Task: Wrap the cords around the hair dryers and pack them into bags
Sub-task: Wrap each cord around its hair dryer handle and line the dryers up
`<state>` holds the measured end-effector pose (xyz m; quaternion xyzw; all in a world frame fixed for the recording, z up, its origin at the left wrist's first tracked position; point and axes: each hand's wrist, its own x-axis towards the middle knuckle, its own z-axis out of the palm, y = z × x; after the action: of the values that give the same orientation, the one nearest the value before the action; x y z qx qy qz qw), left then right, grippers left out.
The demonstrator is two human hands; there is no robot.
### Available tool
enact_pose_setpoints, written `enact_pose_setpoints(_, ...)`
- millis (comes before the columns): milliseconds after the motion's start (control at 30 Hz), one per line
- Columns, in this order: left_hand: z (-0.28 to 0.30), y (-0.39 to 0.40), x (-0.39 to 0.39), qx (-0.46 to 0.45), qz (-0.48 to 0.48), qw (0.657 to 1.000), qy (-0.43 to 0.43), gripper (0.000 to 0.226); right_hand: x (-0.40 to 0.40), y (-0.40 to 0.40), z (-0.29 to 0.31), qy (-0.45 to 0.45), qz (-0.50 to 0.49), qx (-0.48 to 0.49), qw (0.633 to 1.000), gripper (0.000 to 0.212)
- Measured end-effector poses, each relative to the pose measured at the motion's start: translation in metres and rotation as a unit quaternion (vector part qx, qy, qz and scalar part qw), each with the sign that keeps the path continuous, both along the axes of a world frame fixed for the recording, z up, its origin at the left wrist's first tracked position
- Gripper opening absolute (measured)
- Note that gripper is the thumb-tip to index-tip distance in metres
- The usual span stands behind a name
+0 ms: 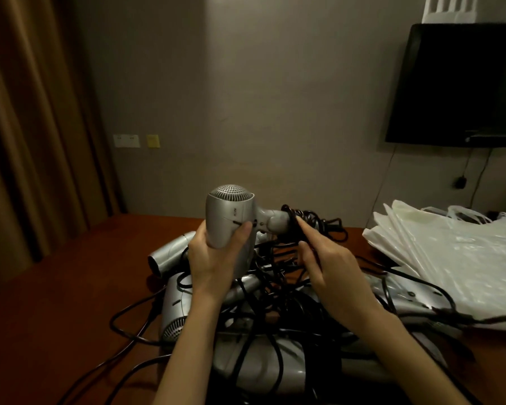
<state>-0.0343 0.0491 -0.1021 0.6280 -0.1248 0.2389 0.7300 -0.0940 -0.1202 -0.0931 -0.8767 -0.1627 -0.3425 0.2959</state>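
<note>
Several silver hair dryers (187, 302) are heaped with tangled black cords (263, 325) on a brown table (70, 287), beneath both hands. White plastic bags (456, 258) are stacked flat just right of the right hand. One hair dryer (231, 217) is gripped around its barrel by the left hand (214, 258), grille upward. Its cord (297, 222), looped on the folded handle, is pinched by the right hand (330, 273).

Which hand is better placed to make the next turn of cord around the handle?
Right. The right hand already pinches the cord beside the handle, while the left hand grips the hair dryer body.
</note>
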Motion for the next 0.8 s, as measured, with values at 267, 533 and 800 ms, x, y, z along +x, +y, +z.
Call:
enact_pose_setpoints(267, 0.005, -0.003, -0.005, -0.018, 0.008, 1.000, 0.001, 0.049, -0.004, -0.001, -0.009, -0.003, 0.075, 0.061, 0.995, 0.040)
enact_pose_setpoints(533, 0.005, -0.005, -0.006, 0.007, 0.009, 1.000, -0.010, 0.055, 0.005, 0.015, -0.007, -0.045, 0.085, 0.019, 0.995, 0.039)
enact_pose_setpoints(800, 0.006, -0.001, -0.005, -0.128, -0.052, 0.985, 0.101, 0.039, 0.013, -0.008, 0.004, 0.268, 0.171, 0.156, 0.935, 0.031)
